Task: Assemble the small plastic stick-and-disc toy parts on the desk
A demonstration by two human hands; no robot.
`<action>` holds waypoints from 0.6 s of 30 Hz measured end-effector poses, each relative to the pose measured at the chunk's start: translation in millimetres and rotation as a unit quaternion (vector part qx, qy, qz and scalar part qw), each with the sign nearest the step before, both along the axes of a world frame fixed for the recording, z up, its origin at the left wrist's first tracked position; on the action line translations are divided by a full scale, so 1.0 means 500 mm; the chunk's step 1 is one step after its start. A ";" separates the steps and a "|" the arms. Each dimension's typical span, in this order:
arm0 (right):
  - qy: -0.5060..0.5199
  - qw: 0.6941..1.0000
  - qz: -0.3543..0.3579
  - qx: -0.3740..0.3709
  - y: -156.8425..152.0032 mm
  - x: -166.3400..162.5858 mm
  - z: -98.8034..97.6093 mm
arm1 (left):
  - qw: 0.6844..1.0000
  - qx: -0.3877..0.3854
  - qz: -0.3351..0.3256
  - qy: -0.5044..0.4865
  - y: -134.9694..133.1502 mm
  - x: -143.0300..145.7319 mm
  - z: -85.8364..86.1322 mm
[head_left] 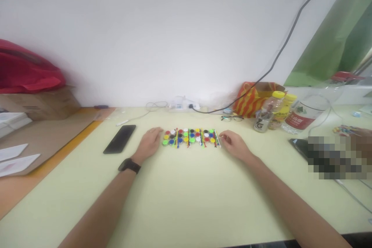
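Note:
Colourful round discs (186,135), like bottle caps in red, blue, green, yellow, white and black, stand in short columns across the pale table. Between the columns lie thin coloured sticks (202,138); their exact kind is too small to tell. My left hand (149,144), with a black watch (130,166) on its wrist, rests at the left end of this row, fingers extended and holding nothing. At the right end lies my right hand (235,145), loosely bent, thumb and forefinger apart, close to the last sticks. Whether it touches them I cannot tell.
A black phone (119,139) lies left of my left hand. Behind are glasses (231,117), a power strip (183,104) and a striped bag (247,100). Bottles (303,114) stand back right. Another person's hand (363,139) is at the right edge. A cardboard box (43,104) sits left.

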State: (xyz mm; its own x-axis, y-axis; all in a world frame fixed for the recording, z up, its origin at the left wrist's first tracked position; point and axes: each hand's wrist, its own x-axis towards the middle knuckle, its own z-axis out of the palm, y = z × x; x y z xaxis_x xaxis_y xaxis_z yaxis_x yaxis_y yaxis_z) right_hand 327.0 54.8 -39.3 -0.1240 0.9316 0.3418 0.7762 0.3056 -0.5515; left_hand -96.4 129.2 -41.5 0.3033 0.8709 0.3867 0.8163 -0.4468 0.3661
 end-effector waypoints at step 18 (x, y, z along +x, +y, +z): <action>0.013 1.000 -0.013 -0.008 -0.003 -0.022 0.000 | 1.000 0.004 -0.002 0.004 0.005 -0.003 -0.005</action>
State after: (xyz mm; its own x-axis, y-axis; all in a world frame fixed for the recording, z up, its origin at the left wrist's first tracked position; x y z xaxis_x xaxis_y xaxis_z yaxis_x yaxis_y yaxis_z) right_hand 316.0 53.5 -39.5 -0.0905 0.9396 0.3301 0.7699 0.2762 -0.5753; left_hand -97.7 131.7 -43.8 0.3094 0.8666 0.3915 0.8174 -0.4527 0.3561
